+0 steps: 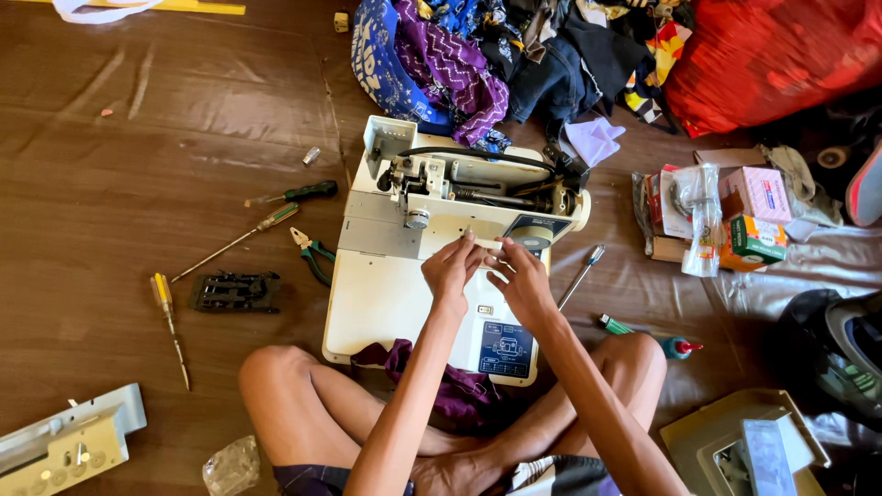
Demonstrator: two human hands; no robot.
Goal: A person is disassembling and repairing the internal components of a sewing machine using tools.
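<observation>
sewing machine (432,230) | cream-white, cover off, inner shafts and black belt bare | lying tipped on its side on the brown floor, base plate facing up | small pale part (485,244) | pinched between both hands' fingertips, just over the machine's front edge

Left of the green-handled pliers (315,254): two long screwdrivers (241,238), a yellow-handled one (168,317), a black metal plate (235,292). Far below-left of the pliers, a cream machine cover (66,445). Up and right of them, heaped clothes (514,50) and a red bag (776,55). Far right, small cardboard boxes (749,220). All on the brown floor (138,138).
</observation>
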